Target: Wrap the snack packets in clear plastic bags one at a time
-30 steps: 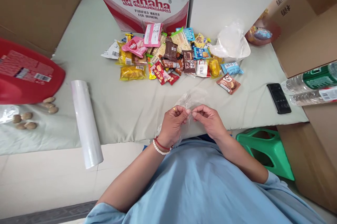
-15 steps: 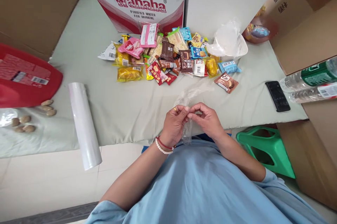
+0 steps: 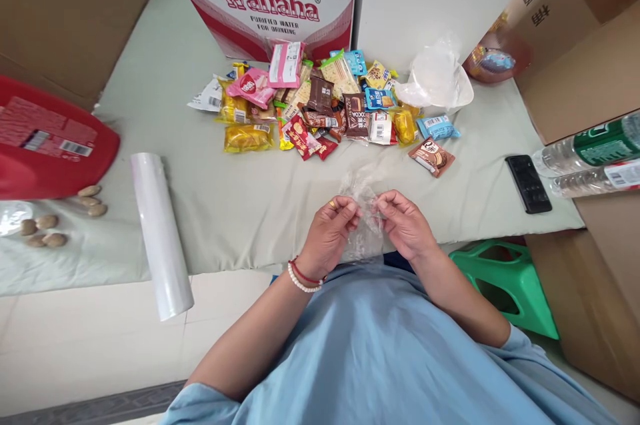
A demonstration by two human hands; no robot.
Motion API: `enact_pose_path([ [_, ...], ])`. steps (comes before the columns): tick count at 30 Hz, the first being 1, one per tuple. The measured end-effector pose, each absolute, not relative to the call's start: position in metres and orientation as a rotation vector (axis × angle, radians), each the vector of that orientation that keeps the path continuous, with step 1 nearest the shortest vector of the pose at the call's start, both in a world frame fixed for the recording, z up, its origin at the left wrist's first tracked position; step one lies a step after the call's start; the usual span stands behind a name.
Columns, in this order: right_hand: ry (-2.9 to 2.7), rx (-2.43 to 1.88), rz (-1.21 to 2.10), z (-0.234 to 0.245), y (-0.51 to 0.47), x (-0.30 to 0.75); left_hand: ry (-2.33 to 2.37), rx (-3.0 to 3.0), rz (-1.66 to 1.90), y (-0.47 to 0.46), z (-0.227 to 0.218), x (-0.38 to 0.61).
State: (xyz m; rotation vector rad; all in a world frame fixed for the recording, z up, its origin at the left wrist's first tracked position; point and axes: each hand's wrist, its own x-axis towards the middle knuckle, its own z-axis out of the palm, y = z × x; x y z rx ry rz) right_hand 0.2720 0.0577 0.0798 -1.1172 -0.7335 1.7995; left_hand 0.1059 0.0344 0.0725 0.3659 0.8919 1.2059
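A thin clear plastic bag [image 3: 366, 232] hangs crumpled between my two hands at the table's front edge. My left hand [image 3: 336, 228] pinches one side of it between thumb and fingers. The other side is pinched by my right hand [image 3: 404, 224], a short gap away. Beyond my hands lies a heap of wrapped snacks [image 3: 320, 95] in yellow, pink, brown and blue packets. A brown biscuit packet [image 3: 431, 157] lies apart from the heap, closer to my right hand. Behind it, a white bowl [image 3: 463, 88] has clear plastic film in it.
A plastic roll [image 3: 163, 238] overhangs the front edge at left. Beside it are a red package [image 3: 50, 138] and several brown nuts [image 3: 47, 221]. At right lie a phone [image 3: 528, 183] and plastic bottles [image 3: 600, 145]. A Wahaba-style carton [image 3: 270, 5] stands behind; a green stool [image 3: 505, 285] is below.
My hands, close together before, have moved apart. The plastic bag between them is now spread wider.
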Motion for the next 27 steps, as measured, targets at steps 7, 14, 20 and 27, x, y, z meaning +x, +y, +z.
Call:
enact_pose_path([
  [7,-0.604,-1.104,1.776,0.075,0.061,0.296,0.905,0.317,1.233,0.029,0.074,0.051],
  [14,-0.677,-1.153,1.740,0.069,0.061,0.307,0.921,0.315,1.278,0.022,0.069,0.025],
  [20,-0.971,-1.229,1.710,0.070,0.071,0.317,0.942,0.366,1.293,0.021,0.066,0.023],
  [27,-1.213,-1.374,1.964,0.065,0.100,0.303,0.957,0.431,1.243,0.027,0.068,0.046],
])
